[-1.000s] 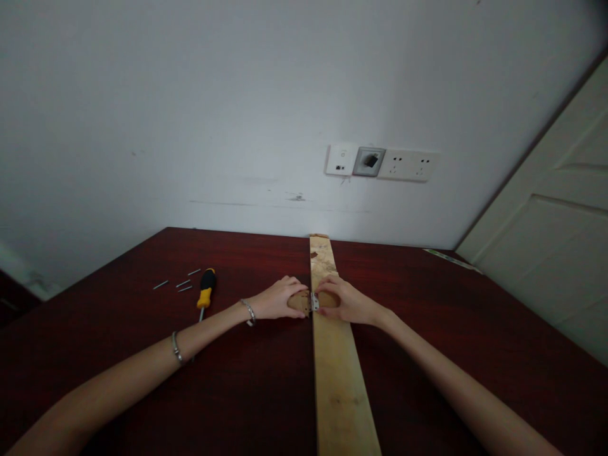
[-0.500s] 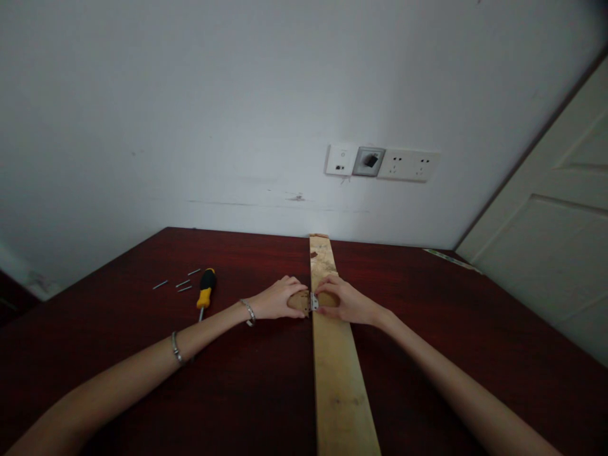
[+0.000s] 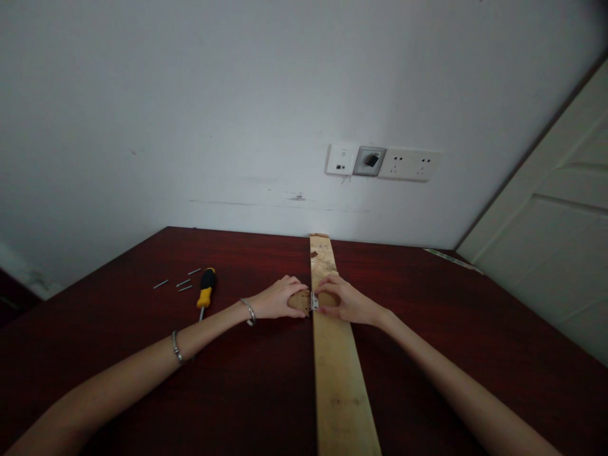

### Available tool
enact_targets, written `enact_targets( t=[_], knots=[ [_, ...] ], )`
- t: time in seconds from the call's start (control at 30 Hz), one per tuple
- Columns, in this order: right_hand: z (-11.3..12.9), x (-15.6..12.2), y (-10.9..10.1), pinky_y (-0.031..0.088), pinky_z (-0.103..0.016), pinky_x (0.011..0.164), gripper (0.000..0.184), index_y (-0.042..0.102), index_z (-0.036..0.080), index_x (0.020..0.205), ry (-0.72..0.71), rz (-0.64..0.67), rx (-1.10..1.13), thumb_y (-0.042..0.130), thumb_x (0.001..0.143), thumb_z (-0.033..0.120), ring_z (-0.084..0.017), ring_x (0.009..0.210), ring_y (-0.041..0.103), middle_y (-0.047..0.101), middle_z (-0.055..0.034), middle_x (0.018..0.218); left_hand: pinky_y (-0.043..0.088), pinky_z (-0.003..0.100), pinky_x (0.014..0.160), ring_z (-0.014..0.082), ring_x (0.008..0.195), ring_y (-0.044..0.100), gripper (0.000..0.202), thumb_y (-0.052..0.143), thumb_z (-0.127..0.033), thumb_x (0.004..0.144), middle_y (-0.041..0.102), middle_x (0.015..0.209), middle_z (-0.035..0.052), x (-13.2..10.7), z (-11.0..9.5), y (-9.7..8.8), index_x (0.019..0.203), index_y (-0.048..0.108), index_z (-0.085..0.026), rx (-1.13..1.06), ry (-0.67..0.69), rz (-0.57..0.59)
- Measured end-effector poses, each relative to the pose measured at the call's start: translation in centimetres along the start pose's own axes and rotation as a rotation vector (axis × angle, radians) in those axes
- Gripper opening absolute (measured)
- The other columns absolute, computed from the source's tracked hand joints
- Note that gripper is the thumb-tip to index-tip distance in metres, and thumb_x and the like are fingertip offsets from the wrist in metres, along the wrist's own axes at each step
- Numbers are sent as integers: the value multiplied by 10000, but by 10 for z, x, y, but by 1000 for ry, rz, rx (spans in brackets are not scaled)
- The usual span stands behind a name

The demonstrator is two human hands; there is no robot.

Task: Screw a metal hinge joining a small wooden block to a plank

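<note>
A long pale wooden plank (image 3: 338,380) lies lengthwise across the dark red table. On its left edge sits a small silver metal hinge (image 3: 314,303), pinched at its near and far sides by the thumb and fingers of my right hand (image 3: 356,301). My left hand (image 3: 275,297) grips a small flat brown piece (image 3: 299,301) with dark holes, between thumb and fingers, just left of the plank. This piece meets the hinge; whether the two are joined I cannot tell.
To the left lie a yellow and black screwdriver (image 3: 206,288) and several screws (image 3: 183,283). A white wall (image 3: 237,126) with socket plates (image 3: 408,164) rises behind the table (image 3: 247,392). A narrow patterned strip (image 3: 453,259) lies at the far right, by a white panelled door (image 3: 546,221).
</note>
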State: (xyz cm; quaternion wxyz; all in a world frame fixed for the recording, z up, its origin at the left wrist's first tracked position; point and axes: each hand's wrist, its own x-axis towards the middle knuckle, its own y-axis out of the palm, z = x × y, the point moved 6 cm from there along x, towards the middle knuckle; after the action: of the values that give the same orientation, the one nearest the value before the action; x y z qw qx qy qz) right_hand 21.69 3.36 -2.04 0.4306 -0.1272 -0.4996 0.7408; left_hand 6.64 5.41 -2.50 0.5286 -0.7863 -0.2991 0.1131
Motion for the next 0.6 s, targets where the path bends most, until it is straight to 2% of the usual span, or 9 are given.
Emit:
enact_targets(
  t=[0.6],
  knots=[
    [-1,1,0,423,-378,922,316,621,227,1041,14,-1,-1,665,743,319,-208,1000,528,531,-69,1073,410,357,894,239,995,483,597,749,-377,681,546,1084,101,1,1,2,1186,535,-141,3,-5,2]
  ],
)
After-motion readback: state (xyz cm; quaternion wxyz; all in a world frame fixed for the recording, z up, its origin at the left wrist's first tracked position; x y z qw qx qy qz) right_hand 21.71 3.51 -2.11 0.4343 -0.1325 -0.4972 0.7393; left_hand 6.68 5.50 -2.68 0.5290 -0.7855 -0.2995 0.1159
